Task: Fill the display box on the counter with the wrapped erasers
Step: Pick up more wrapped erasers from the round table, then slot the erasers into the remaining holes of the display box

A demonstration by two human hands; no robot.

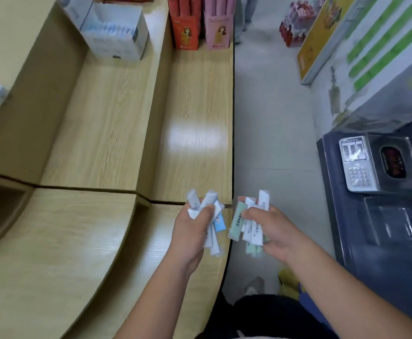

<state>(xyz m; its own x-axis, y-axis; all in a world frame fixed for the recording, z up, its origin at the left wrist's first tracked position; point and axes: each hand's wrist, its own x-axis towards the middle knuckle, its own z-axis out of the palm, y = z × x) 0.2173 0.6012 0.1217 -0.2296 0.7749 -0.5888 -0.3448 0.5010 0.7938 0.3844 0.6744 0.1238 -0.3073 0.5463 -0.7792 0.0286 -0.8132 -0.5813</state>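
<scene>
Holding wrapped erasers point(206, 207) in both fists, evidently to carry a full load in one trip, the person extends both forearms forward. The left hand point(191, 232), over the counter point(195, 106) edge, and the right hand point(274, 232), just off it, are each curled tightly round a bundle. The display box point(116, 37) stands well apart at the counter's far end.

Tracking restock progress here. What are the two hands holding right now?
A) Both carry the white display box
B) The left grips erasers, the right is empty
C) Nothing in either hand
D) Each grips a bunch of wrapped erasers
D: the left hand and the right hand each grip a fistful of wrapped erasers, apart from the display box.
</scene>
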